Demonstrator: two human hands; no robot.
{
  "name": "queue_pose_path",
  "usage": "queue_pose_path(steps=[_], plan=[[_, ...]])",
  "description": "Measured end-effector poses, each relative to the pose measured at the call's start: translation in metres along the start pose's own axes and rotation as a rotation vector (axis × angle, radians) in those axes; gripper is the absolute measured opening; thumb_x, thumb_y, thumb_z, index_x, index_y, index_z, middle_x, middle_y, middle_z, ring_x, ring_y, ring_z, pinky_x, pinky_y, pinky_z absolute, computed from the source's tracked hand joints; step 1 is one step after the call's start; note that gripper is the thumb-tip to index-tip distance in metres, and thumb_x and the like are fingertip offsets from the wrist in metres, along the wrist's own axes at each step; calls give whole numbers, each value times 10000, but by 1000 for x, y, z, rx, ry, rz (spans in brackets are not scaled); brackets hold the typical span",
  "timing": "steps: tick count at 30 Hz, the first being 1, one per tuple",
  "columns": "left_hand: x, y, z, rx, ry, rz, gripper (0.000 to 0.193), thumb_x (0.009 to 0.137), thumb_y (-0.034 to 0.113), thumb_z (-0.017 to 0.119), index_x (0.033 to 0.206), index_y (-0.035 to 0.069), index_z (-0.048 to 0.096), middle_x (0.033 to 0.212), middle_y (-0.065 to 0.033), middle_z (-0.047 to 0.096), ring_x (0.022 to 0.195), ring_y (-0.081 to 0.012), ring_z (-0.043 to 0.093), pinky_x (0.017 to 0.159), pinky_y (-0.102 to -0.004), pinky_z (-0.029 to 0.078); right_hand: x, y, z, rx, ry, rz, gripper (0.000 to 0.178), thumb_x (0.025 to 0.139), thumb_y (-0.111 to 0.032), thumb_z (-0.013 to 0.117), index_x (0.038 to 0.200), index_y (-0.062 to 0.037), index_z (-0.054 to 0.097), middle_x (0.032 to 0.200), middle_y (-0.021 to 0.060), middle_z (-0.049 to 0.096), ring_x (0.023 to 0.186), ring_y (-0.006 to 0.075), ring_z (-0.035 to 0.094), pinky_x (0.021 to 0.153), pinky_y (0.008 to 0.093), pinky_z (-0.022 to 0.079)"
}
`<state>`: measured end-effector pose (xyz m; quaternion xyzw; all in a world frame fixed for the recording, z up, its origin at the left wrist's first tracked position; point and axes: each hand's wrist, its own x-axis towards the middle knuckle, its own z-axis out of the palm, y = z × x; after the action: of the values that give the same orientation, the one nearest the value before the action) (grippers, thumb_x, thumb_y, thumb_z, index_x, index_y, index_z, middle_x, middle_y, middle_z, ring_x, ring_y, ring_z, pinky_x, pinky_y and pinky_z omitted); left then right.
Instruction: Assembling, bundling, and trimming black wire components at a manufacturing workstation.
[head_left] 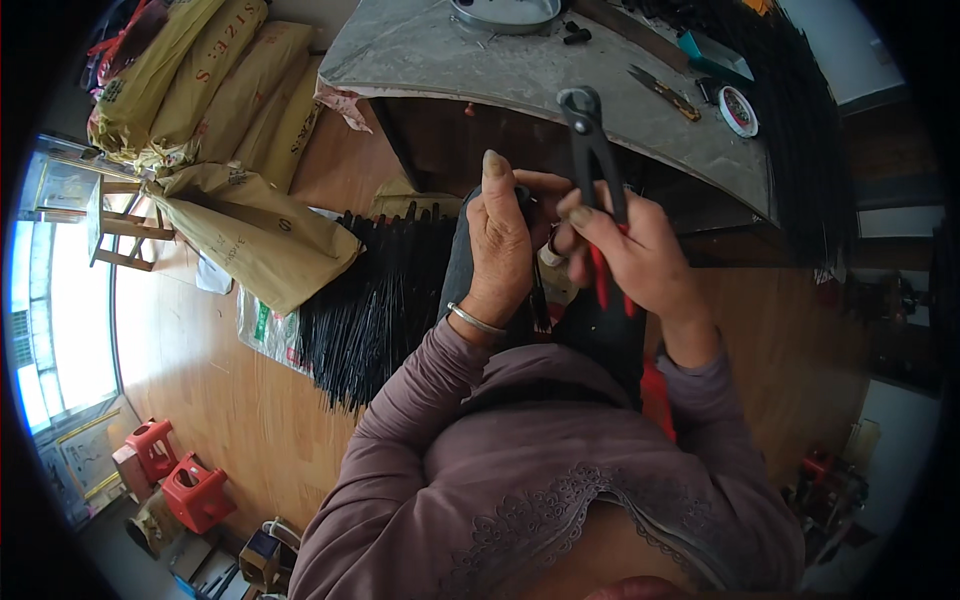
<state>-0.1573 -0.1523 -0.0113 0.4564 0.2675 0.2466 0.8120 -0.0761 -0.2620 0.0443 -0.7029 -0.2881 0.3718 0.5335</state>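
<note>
Left of the pliers [584,127]: black rods [375,300], well apart; left hand [503,235] closer in, thumb up, fingers part-curled at a dark piece [523,195], can't tell if gripped; pliers' long axis runs toward the table [430,62], head past that piece; right hand [637,252] wrapped round their red handles [600,278]

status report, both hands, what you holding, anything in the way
Right hand gripping red-handled pliers. Left hand close by, grip partly hidden. Black rods off to the left, nothing seen blocking the pliers.
</note>
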Motion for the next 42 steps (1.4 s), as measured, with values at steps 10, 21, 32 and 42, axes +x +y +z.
queue_pose_path(steps=[10,21,32,42], plan=[[1,5,9,97,-13,23,749,960,613,245,767,19,660,531,19,499,438,-59,394,425,-201,272,-47,5,-24,190,-405,450,206,974,-136,467,1105,21,489,666,45,530,477,98,515,453,230,439],[0,-4,6,203,-134,-20,762,953,622,232,736,25,653,542,7,518,453,-55,424,429,-187,288,-53,-19,-40,523,-495,651,418,982,-229,468,1270,67,403,948,218,627,730,249,667,602,350,573],[-6,-5,14,219,-167,-55,741,977,555,233,771,-3,675,537,2,515,445,-46,377,436,-204,266,-40,-8,-65,-1223,-251,-284,160,915,-75,508,1030,21,451,693,152,603,588,312,634,520,390,505],[4,-9,7,76,-187,-76,684,980,549,278,753,12,636,446,27,372,397,-71,305,407,-232,242,-41,-32,-64,-584,-417,296,227,935,-154,527,1072,26,508,688,70,568,566,134,560,547,304,472]])
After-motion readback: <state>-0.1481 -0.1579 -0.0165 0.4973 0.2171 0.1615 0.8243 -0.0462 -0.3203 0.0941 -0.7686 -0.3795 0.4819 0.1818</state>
